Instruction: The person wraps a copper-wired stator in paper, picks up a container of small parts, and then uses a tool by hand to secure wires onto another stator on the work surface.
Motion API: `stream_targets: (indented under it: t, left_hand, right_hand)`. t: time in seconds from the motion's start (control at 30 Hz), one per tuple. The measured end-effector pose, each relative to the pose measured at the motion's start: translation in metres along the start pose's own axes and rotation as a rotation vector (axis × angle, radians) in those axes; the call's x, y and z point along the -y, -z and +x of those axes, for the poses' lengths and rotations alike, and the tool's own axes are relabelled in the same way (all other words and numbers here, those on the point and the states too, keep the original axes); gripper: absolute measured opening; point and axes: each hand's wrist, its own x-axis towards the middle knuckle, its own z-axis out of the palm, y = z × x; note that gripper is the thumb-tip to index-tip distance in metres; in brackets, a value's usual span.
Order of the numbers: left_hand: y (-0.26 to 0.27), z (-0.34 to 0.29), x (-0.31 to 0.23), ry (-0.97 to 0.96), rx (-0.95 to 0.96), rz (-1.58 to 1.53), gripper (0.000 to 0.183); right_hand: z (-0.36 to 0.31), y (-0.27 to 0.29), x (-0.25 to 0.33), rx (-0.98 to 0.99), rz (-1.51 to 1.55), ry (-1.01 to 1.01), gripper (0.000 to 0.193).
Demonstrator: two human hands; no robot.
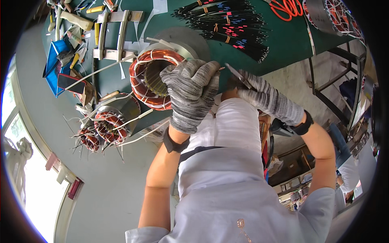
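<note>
In a grey knitted glove, my left hand [192, 93] is closed in front of a stator [178, 38] with a ring of laced copper windings [139, 77]. A short copper-coloured wire end [222, 68] sticks out past its fingertips; the rest of that wire is hidden. My right hand [269, 97], gloved alike, grips a slim metal tool with a blade-like tip [235, 72]. The tip is beside the wire end; I cannot tell whether they touch. The fingers around the tool's handle are partly hidden. White sleeved leads [99, 72] run out leftward from the windings.
Bundles of black wires [227, 28] lie on the green table [283, 38]. Smaller stators [111, 125] stand at the left edge, another [334, 18] at the far right. A metal frame [119, 34], blue tray [56, 60] and orange cord [287, 10] lie around.
</note>
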Motion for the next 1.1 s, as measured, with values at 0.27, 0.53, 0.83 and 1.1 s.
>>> stream_targets:
  t: [0.27, 0.53, 0.83, 1.1]
  left_hand:
    - [-0.004, -0.002, 0.0, -0.015, -0.095, -0.016, 0.02]
    - [-0.004, -0.003, -0.001, -0.066, -0.075, 0.134, 0.021]
    - [0.016, 0.005, 0.003, 0.11, 0.06, -0.25, 0.01]
    - [0.023, 0.006, 0.009, 0.18, 0.224, -0.337, 0.017]
  right_hand:
    - [0.007, 0.028, 0.038, 0.265, 0.257, -0.375, 0.063]
    - [0.023, 0.039, 0.074, 0.394, 0.637, -0.903, 0.032]
    - [0.082, 0.014, -0.006, -0.408, -0.647, 0.658, 0.031]
    - [0.106, 0.018, -0.014, -0.474, -0.731, 0.9, 0.032]
